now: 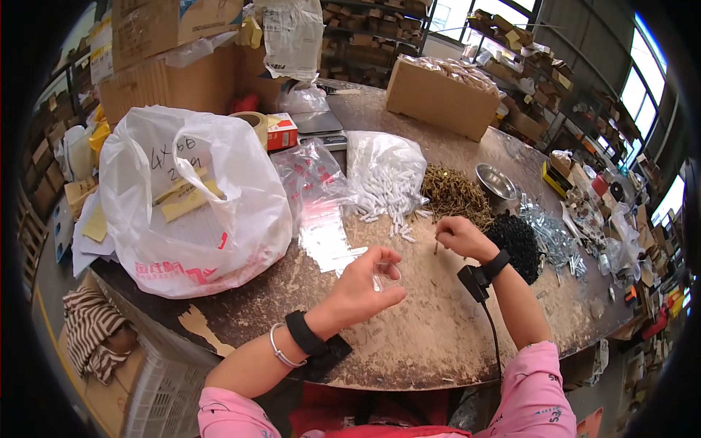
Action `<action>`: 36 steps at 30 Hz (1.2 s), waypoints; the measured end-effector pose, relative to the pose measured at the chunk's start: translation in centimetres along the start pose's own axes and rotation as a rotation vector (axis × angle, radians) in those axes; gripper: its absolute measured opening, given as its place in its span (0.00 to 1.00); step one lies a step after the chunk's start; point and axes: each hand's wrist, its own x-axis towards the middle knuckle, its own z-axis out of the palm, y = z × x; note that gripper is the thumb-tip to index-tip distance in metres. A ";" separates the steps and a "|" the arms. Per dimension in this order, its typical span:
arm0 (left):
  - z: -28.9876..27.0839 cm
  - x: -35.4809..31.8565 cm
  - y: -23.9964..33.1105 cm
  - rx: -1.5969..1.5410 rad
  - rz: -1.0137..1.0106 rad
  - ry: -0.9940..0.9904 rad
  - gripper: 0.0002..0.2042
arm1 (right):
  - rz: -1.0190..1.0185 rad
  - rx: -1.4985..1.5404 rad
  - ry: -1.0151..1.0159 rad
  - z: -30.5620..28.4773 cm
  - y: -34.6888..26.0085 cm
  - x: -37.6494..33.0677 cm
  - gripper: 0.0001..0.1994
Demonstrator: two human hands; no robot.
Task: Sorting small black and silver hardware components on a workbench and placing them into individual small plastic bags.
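My left hand (361, 285) is curled around a small clear plastic bag (385, 277), its thumb and fingers holding the bag above the table. To the right, the fingertips of my right hand (461, 238) are pinched on a thin brownish screw (437, 249), just in front of a heap of brass-coloured screws (456, 193). White wall plugs (391, 188) spill out of a clear bag (365, 146) behind my hands. A stack of small clear zip bags (323, 237) lies beyond my left hand. Black small parts (513, 241) are heaped beside my right wrist.
A large white plastic bag (241, 255) stands at the left of the worn wooden table (409, 350). Silvery hardware (555, 237) and a metal bowl (496, 180) lie to the right. A cardboard box (438, 98) sits at the back. A black cable (493, 332) hangs from my right wrist.
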 end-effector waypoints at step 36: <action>2.0 -0.1 0.0 -0.088 -0.015 -0.035 0.22 | -0.026 -0.481 0.013 -0.6 2.2 -12.4 0.03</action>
